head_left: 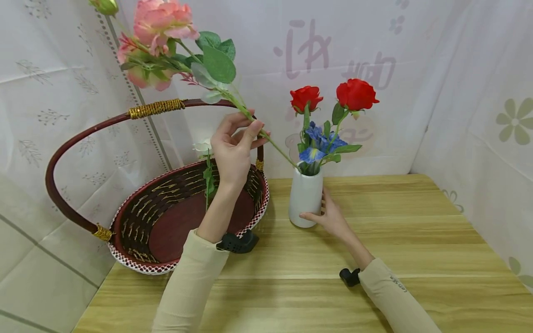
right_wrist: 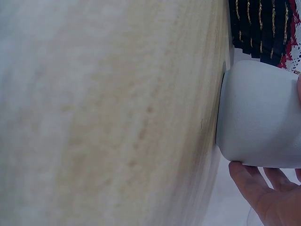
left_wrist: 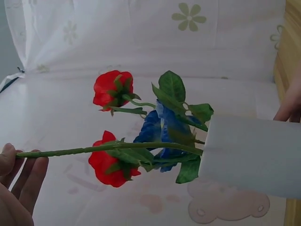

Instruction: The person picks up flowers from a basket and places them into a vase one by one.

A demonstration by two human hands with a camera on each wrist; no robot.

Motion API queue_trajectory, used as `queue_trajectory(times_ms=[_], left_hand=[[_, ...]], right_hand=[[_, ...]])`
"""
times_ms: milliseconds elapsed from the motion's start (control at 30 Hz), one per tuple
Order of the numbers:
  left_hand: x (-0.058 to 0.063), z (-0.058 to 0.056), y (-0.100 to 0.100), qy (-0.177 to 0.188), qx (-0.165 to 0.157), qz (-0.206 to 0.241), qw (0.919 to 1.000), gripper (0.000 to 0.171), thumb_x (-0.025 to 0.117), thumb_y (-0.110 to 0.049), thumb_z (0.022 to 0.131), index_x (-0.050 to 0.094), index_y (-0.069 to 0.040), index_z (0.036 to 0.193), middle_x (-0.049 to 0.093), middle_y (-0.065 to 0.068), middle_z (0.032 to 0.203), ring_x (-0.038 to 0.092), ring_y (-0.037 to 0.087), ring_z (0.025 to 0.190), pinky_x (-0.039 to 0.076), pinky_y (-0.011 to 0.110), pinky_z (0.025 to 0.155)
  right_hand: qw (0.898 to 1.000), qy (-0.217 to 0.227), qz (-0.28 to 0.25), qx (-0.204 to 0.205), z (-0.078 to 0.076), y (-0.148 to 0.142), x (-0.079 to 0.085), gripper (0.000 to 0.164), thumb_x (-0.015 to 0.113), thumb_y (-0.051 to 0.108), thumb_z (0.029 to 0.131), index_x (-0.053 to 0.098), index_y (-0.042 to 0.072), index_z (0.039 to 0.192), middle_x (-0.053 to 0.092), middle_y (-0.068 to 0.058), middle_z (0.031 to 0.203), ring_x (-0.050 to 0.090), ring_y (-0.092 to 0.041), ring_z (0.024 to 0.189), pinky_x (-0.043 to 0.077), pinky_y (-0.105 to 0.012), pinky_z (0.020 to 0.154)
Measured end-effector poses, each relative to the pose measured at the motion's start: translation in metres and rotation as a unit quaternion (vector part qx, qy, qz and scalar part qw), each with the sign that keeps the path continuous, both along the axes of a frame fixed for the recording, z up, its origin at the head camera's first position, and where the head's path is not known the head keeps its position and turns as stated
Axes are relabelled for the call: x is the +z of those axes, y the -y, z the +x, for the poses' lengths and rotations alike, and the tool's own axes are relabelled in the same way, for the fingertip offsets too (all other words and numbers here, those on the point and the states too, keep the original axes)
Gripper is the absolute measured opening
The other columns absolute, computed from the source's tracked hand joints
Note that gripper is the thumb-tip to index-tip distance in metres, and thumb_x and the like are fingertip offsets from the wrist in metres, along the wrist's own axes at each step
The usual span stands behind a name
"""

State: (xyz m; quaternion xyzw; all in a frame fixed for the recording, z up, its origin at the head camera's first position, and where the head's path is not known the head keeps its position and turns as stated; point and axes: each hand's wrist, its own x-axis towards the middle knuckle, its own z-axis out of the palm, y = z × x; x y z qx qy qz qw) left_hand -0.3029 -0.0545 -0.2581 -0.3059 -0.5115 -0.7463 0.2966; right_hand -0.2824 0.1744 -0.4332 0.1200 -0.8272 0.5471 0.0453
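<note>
Between thumb and fingers, my left hand [head_left: 233, 150] pinches the green stem of a pink artificial flower [head_left: 162, 23], whose bloom leans up and to the left. The stem's lower end reaches into the mouth of a white vase [head_left: 305, 199]; in the left wrist view the stem [left_wrist: 70, 151] crosses in front of the other flowers. Two red roses [head_left: 356, 94] and a blue flower [head_left: 313, 154] stand in the vase. Low on its right side, my right hand [head_left: 333, 219] grips the vase, thumb in front and fingers partly hidden behind.
A dark woven basket [head_left: 137, 266] with a tall arched handle [head_left: 62, 148] stands on the left, partly behind my left forearm. Inside it is a white flower [head_left: 203, 146] with a green stem. A printed curtain [head_left: 258, 41] hangs behind the wooden table [head_left: 395, 222].
</note>
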Motion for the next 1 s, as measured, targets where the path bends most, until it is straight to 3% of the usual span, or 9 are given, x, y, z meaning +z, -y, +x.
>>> queue_trajectory(times_ms=[233,400,1000], left_hand=[[-0.003,-0.011,-0.007,0.017,0.004,-0.023,0.9996,0.024,0.071,0.002,0.092,0.072,0.007,0.116,0.071,0.005,0.087,0.073,0.02,0.073,0.064,0.042,0.071],[-0.007,-0.017,-0.012,0.04,-0.011,-0.025,0.9988,0.028,0.071,0.002,0.092,0.07,0.008,0.12,0.072,0.005,0.086,0.074,0.019,0.074,0.064,0.041,0.07],[-0.027,-0.037,-0.032,0.1,0.004,-0.069,0.9926,0.027,0.073,0.001,0.091,0.071,0.009,0.117,0.074,0.02,0.094,0.074,0.017,0.075,0.064,0.039,0.069]], right_hand=[[1.0,-0.002,-0.001,0.001,0.0,0.0,-0.001,0.096,0.081,0.009,0.088,0.016,-0.004,0.157,0.035,-0.035,0.15,0.044,-0.054,0.131,0.047,-0.062,0.102],[1.0,-0.001,-0.004,0.0,0.0,0.0,0.0,0.096,0.081,0.009,0.088,0.016,-0.003,0.158,0.035,-0.033,0.151,0.045,-0.054,0.131,0.047,-0.063,0.103],[1.0,-0.01,0.007,0.001,0.001,-0.001,0.002,0.096,0.081,0.007,0.087,0.016,-0.005,0.157,0.037,-0.035,0.148,0.046,-0.056,0.129,0.047,-0.063,0.102]])
